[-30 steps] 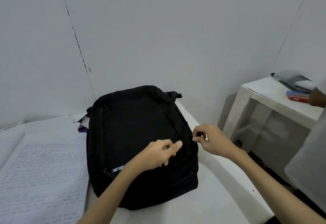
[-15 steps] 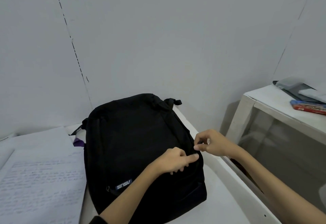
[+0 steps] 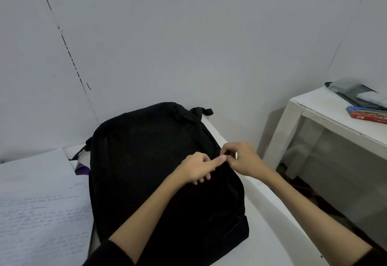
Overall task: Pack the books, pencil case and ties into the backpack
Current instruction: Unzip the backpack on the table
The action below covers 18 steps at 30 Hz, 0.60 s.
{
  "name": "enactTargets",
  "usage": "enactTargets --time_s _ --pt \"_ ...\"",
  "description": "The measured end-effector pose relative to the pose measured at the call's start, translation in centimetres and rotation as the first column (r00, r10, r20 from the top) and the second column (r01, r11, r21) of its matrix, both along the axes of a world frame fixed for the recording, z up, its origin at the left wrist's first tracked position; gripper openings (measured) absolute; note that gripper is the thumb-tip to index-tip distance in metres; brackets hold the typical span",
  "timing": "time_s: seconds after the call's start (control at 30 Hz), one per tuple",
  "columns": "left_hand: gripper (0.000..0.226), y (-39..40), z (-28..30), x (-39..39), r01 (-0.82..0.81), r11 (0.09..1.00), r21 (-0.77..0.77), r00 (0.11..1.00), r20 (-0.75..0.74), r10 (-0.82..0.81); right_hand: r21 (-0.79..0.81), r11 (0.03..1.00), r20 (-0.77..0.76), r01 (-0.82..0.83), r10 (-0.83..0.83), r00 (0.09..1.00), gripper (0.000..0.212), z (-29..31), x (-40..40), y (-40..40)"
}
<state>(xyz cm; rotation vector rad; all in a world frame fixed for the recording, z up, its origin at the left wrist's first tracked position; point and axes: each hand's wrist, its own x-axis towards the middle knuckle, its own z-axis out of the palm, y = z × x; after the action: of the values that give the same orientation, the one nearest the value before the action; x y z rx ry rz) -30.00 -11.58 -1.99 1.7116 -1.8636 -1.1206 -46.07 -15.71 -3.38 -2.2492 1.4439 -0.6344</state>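
Observation:
A black backpack (image 3: pixel 146 161) lies flat on the white table (image 3: pixel 268 244), its top handle toward the wall. My left hand (image 3: pixel 199 167) rests on the bag's right side, index finger stretched toward the zipper line, other fingers curled under. My right hand (image 3: pixel 240 159) pinches something small at the bag's right edge, apparently the zipper pull, which the fingers hide. A purple item (image 3: pixel 82 169) peeks out from under the bag's left edge. Open written pages (image 3: pixel 37 203) lie to the left.
A second white table (image 3: pixel 326 119) stands at the right, across a gap. On it lie a red and blue box (image 3: pixel 368 116) and a grey folder or pouch (image 3: pixel 351 93). A grey wall rises close behind the backpack.
The view shifted slightly. My left hand slid up and right along the bag until its index fingertip met my right hand; my right hand kept its pinch at the bag's edge.

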Motion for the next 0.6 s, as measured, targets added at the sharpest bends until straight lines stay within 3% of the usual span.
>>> enactTargets --time_s 0.1,0.23,0.37,0.6 --pt "0.029 -0.5 -1.1 -1.3 0.044 0.996 0.075 0.992 -0.124 -0.034 0.036 0.999 0.085 -0.008 0.005 0.996 0.029 -0.1 -0.2 -0.4" --pt "0.029 -0.1 -1.6 -0.7 0.019 0.999 0.043 0.98 -0.197 -0.01 0.036 0.999 0.088 0.02 -0.023 0.996 0.033 0.0 -0.3 -1.7" --pt "0.017 1.1 -0.2 2.2 0.082 0.996 0.036 0.959 -0.274 -0.069 -0.115 0.99 -0.002 0.079 -0.079 0.997 0.01 0.5 2.2 -4.6" --pt "0.011 2.6 0.3 5.3 0.111 0.992 0.053 0.969 -0.228 -0.096 -0.283 0.951 -0.176 0.125 -0.179 0.968 0.019 0.3 7.4 -10.1"
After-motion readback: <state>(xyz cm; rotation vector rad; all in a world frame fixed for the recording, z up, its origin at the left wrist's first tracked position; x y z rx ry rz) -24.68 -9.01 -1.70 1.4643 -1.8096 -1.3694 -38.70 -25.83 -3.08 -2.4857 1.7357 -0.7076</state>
